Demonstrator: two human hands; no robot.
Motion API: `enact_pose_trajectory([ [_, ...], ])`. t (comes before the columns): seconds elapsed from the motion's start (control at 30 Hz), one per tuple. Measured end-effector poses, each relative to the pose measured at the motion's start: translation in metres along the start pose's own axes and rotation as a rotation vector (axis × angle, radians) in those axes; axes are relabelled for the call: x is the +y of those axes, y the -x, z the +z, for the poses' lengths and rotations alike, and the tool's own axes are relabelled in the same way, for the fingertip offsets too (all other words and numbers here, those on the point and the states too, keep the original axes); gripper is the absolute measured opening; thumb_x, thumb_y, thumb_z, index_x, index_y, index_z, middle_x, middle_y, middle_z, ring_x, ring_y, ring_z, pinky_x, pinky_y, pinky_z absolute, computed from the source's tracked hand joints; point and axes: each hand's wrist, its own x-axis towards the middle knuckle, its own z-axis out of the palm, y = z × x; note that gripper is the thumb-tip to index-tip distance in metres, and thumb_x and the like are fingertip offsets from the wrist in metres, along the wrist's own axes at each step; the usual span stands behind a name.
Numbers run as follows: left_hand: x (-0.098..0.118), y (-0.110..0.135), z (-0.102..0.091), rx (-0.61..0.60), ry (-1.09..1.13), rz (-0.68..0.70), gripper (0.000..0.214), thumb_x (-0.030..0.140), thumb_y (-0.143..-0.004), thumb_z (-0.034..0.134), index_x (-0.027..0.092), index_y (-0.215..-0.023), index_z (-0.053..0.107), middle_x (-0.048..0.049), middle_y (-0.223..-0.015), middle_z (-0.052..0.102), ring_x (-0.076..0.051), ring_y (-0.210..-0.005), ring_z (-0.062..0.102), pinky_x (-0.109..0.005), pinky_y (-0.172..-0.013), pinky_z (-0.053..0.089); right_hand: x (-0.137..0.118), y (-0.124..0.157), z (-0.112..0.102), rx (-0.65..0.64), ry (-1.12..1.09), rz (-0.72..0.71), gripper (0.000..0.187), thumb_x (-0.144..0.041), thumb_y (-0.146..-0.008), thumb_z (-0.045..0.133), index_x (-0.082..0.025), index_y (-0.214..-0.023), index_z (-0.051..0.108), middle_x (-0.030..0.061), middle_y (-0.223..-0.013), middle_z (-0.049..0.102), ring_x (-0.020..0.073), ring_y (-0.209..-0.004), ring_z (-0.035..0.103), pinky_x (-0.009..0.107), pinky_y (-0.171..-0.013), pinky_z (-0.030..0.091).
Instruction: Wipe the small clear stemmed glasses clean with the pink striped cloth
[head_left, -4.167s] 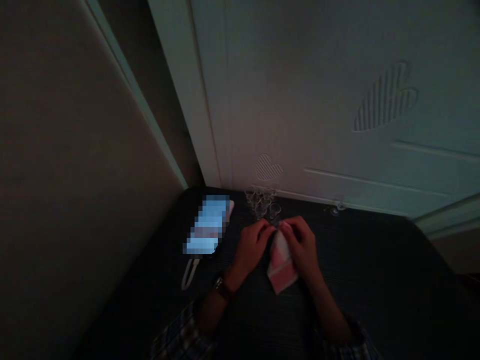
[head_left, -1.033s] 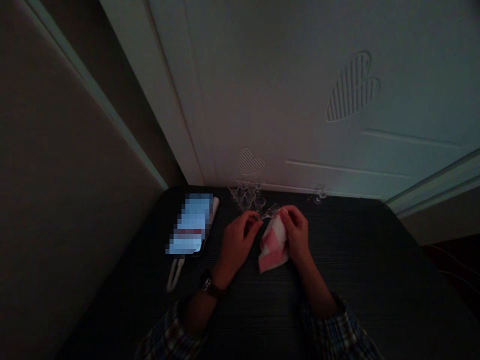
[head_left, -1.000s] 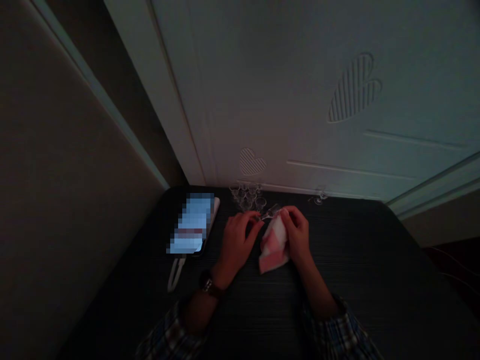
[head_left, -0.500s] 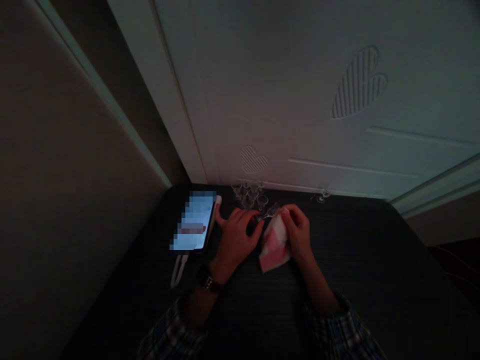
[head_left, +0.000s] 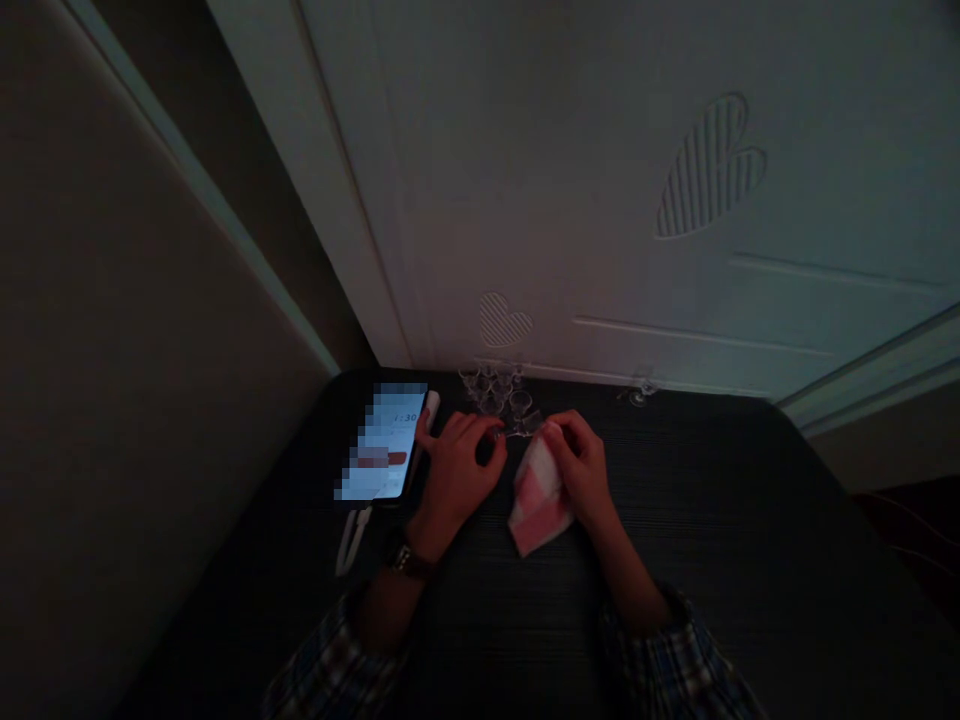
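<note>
wall panel (head_left: 112,330): padded, far left, butts against the table edge.
cable (head_left: 349,540): pale loop lying on the table just below the phone; can't tell if it's plugged in.
phone (head_left: 384,443): flat on the table (head_left: 750,540), screen lit, left of my left hand.
watch (head_left: 406,558): on my left wrist, plaid cuff just below it.
left hand (head_left: 454,472): palm down, fingers curled; one fingertip touches the phone's right edge, thumb and forefinger pinch toward a small clear piece (head_left: 519,432) held between both hands. Too dark to tell if the pinch is actually closed on it.
clear cups (head_left: 501,390): cluster of small transparent cup-like pieces at the back of the table, against the cabinet base, just beyond my fingers. Contents: can't tell, they look see-through with nothing dark in them.
pink-and-white packet (head_left: 538,495): small pouch, tilted, lower corner resting on the table, upper end in my right hand. Top end is under my fingers, so can't tell if it's open or what's in it.
right hand (head_left: 581,470): closed around the packet's upper end, fingertips meeting the left hand's at the clear piece.
lone clear piece (head_left: 639,393): by itself at the cabinet base, well apart from the cluster, right of my right hand.
cabinet door (head_left: 600,200): white, directly behind the table, two ribbed heart shapes pressed in, small one (head_left: 504,320) above the cups, big one (head_left: 709,165) upper right.
</note>
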Motion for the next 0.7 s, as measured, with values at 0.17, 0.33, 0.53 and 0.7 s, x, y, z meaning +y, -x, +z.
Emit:
enact_pose_trajectory([
  [0.17,-0.0004,0.0009,0.0029,0.016,-0.014,-0.007,0.020,0.028,-0.087,0.054,0.015,-0.100,0.061,-0.0052,-0.099,0.064,-0.022,-0.099,0.058,-0.050,-0.093,0.039,-0.0005,-0.0003,0.0005,-0.003,-0.006,0.002,0.021,-0.031,-0.090,0.052,-0.015,-0.100,0.059,0.0044,-0.098,0.063,0.0145,-0.081,0.062,0.033,-0.071,0.052],
  [0.33,-0.0025,0.0017,0.0043,0.021,0.026,0.014,0.020,0.028,-0.087,0.054,0.015,-0.100,0.061,-0.0058,-0.101,0.063,-0.022,-0.101,0.057,-0.049,-0.092,0.040,0.0000,-0.0005,0.0007,0.005,-0.038,0.016,0.021,-0.031,-0.090,0.052,-0.015,-0.101,0.059,0.0045,-0.098,0.063,0.0145,-0.081,0.062,0.033,-0.071,0.052],
  [0.53,-0.0059,-0.0007,0.0058,0.030,0.173,0.055,0.022,0.029,-0.088,0.053,0.014,-0.103,0.059,-0.0065,-0.103,0.063,-0.020,-0.095,0.060,-0.044,-0.086,0.046,-0.0017,-0.0011,0.0000,0.027,-0.103,0.042,0.021,-0.031,-0.090,0.052,-0.014,-0.101,0.059,0.0041,-0.096,0.063,0.0141,-0.079,0.062,0.032,-0.069,0.052],
  [0.7,-0.0044,0.0012,0.0093,0.064,0.303,0.050,0.027,0.029,-0.088,0.053,0.014,-0.110,0.056,-0.0071,-0.104,0.061,-0.020,-0.091,0.061,-0.041,-0.080,0.050,0.0010,-0.0032,-0.0011,0.074,-0.184,0.062,0.022,-0.031,-0.090,0.052,-0.014,-0.102,0.059,0.0040,-0.096,0.063,0.0138,-0.077,0.062,0.031,-0.067,0.052],
])
